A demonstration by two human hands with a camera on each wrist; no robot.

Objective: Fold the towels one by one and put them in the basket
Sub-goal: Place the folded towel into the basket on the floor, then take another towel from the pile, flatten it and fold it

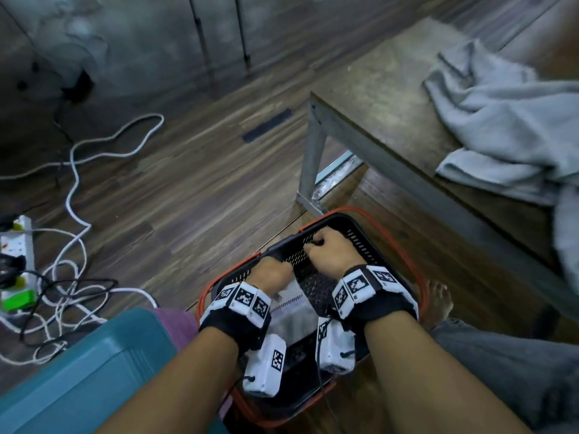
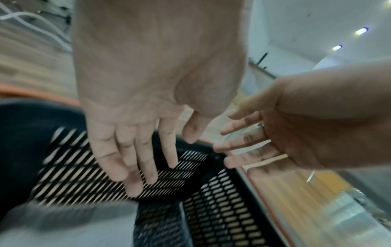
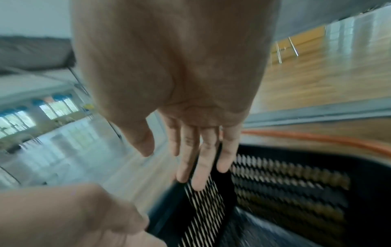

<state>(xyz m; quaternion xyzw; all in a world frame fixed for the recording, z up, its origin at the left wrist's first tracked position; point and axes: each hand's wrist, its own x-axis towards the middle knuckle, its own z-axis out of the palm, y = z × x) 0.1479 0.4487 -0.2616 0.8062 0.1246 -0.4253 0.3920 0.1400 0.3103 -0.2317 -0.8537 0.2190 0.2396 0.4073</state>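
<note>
A black mesh basket (image 1: 360, 242) with orange handles stands on the floor by the table leg. A folded pale grey towel (image 1: 291, 305) lies in its near half, seen blurred as the folded towel (image 2: 74, 225) in the left wrist view. Both hands hover over the basket and hold nothing. My left hand (image 1: 271, 274) is just above the towel, its fingers (image 2: 131, 158) straight and spread. My right hand (image 1: 329, 249) is further in, near the far wall, fingers (image 3: 198, 163) straight. A heap of unfolded grey towels (image 1: 507, 120) lies on the table (image 1: 391, 98) at the right.
The metal table leg (image 1: 310, 164) stands just behind the basket. A white power strip (image 1: 18, 261) and tangled cables (image 1: 72, 214) cover the floor on the left. A teal object (image 1: 87, 371) is at my lower left, and a bare foot (image 1: 438, 302) is right of the basket.
</note>
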